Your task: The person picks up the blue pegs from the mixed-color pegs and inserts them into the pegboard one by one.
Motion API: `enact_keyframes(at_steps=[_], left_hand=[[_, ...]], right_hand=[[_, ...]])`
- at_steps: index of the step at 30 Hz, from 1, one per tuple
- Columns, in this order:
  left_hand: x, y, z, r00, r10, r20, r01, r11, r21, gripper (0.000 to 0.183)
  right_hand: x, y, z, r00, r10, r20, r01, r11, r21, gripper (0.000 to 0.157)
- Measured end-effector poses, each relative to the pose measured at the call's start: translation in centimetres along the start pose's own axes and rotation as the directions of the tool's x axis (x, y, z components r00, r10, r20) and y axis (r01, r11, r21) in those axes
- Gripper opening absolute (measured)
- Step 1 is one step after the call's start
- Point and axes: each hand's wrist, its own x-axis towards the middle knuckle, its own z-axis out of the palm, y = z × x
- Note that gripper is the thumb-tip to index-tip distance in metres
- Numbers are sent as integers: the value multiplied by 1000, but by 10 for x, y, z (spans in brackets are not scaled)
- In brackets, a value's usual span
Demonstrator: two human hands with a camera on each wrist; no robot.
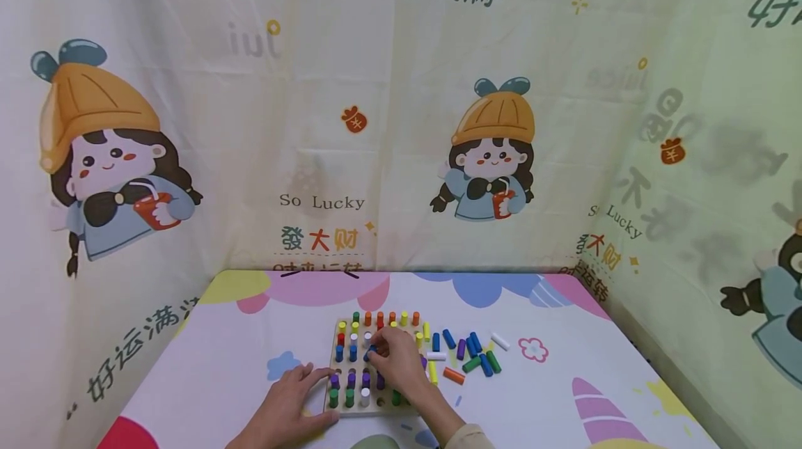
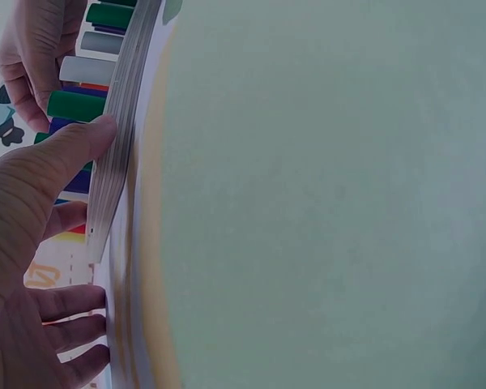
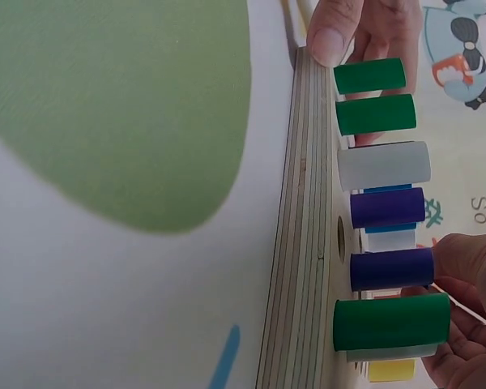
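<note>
A wooden pegboard (image 1: 376,413) stands on the table, with rows of coloured pegs upright in its holes. My left hand (image 1: 289,402) rests at its near left corner. In the left wrist view the thumb (image 2: 102,136) presses on the board's near edge, the index finger touches its side, and the other fingers lie straight on the table. Over the middle of the board, my right hand (image 1: 401,363) pinches a blue peg (image 1: 372,349) beside two standing blue pegs (image 1: 354,353). Purple pegs (image 3: 391,269) and green pegs (image 3: 391,322) stand nearest me; the right palm is hidden.
Right of the board lie several loose pegs, among them an orange peg (image 1: 454,375), a white peg (image 1: 500,342) and a green peg (image 1: 493,362). The patterned tabletop (image 1: 207,365) meets printed cloth walls (image 1: 401,156) at the back and sides.
</note>
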Motion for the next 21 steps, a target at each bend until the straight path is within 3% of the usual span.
enact_keyframes(at_steps=[21], left_hand=[[-3,-1,5,1000,-4,-25,4,1000,-1,81]], right_hand=[[-13,-5,-8,1000,-17,7,16,999,30,13]])
